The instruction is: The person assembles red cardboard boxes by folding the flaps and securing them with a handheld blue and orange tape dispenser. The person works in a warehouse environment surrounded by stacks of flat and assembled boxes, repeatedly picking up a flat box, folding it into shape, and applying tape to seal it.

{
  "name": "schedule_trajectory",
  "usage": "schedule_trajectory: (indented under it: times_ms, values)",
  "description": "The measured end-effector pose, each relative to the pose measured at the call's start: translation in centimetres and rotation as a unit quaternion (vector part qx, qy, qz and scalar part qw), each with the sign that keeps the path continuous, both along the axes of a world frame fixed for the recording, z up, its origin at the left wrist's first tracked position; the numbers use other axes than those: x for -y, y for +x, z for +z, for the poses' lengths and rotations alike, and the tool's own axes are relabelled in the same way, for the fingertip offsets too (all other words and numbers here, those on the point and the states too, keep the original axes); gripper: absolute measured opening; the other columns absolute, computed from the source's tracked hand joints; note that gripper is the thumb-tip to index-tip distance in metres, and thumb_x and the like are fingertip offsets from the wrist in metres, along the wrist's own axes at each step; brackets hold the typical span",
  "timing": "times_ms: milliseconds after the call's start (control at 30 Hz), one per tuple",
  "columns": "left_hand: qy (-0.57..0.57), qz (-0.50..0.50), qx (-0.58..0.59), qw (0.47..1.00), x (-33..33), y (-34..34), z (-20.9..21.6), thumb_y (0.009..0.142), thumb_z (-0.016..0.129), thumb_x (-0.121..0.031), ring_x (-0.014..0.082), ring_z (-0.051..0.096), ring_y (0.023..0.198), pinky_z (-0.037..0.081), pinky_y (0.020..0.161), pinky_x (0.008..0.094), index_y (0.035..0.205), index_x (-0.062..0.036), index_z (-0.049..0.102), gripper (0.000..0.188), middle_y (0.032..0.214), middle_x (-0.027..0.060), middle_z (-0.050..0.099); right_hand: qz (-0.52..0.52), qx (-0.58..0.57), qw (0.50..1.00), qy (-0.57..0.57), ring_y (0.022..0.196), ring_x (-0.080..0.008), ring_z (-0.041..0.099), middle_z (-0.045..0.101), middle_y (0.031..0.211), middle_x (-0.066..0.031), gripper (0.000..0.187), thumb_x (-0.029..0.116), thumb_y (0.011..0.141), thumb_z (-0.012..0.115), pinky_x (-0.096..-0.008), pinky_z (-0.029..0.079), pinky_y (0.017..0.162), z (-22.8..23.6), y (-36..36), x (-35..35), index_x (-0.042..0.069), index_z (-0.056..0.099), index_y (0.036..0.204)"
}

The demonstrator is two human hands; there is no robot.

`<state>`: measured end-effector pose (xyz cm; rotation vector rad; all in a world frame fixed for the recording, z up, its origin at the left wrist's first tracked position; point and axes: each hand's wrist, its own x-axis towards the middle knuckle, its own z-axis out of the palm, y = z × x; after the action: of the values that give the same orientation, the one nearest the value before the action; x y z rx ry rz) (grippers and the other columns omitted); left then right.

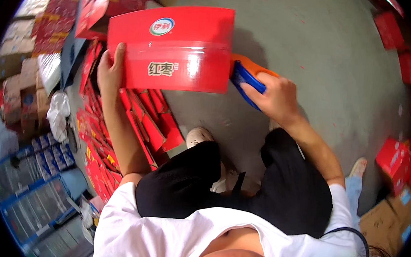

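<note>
A red cardboard box (194, 28) is held up in front of me, with one broad printed face toward me. A glossy strip of clear tape runs across that face. My left hand (110, 72) is closed on the box's left edge, thumb on the near face and fingers mostly hidden behind. In my right hand (279, 96) is a blue and orange tape dispenser (247, 83), gripped by its handle. Its head lies against or just beside the box's right edge; whether they touch I cannot tell.
Many flattened red cartons (150, 119) lie beside my left leg. Stacked boxes (54, 25) and a blue-framed rack (35, 202) stand at the left. Red boxes (393, 160) and brown cardboard (384, 222) line the right. Another person's foot (358, 168) rests on the grey floor (318, 41).
</note>
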<state>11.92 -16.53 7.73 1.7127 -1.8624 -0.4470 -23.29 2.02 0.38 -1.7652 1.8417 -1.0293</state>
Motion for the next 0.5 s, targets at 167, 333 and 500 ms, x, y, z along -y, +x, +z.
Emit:
schedule_trajectory:
  times_ms: [167, 333, 500]
  values:
    - [0.188, 0.14, -0.073, 0.969, 2.1, 10.0, -9.4, 0.099, 0.057, -0.047, 0.0149, 0.056, 0.108, 0.048, 0.086, 0.031, 0.145, 0.0004, 0.04, 0.068, 0.132, 0.0119, 0.056, 0.101, 0.011, 0.985, -0.137, 0.059, -0.0334, 0.061, 0.062, 0.064, -0.0106, 0.035, 0.04, 0.083, 0.073, -0.0416, 0.049, 0.057, 3.6, 1.2, 1.0, 0.008, 0.062, 0.073]
    - [0.225, 0.034, -0.284, 0.931, -6.4, -0.9, -5.3, 0.094, 0.058, -0.055, 0.0244, 0.047, 0.131, 0.044, 0.103, 0.041, 0.15, -0.0071, 0.036, 0.077, 0.143, 0.0076, 0.05, 0.192, 0.036, 0.98, -0.022, 0.064, -0.0332, 0.063, 0.064, 0.071, -0.0125, 0.034, 0.039, 0.083, 0.074, -0.0409, 0.05, 0.061, 2.3, 1.3, 0.8, 0.006, 0.066, 0.078]
    - [0.334, 0.147, -0.543, 0.756, -5.1, 4.2, -5.6, 0.093, 0.056, -0.056, 0.0295, 0.052, 0.127, 0.048, 0.094, 0.0604, 0.143, -0.0127, 0.046, 0.067, 0.14, 0.0087, 0.055, 0.055, 0.249, 0.954, 0.16, 0.067, -0.0104, 0.057, 0.064, 0.071, -0.0033, 0.029, 0.024, 0.087, 0.075, -0.028, 0.047, 0.062, 0.5, 0.1, -0.9, -0.004, 0.068, 0.088]
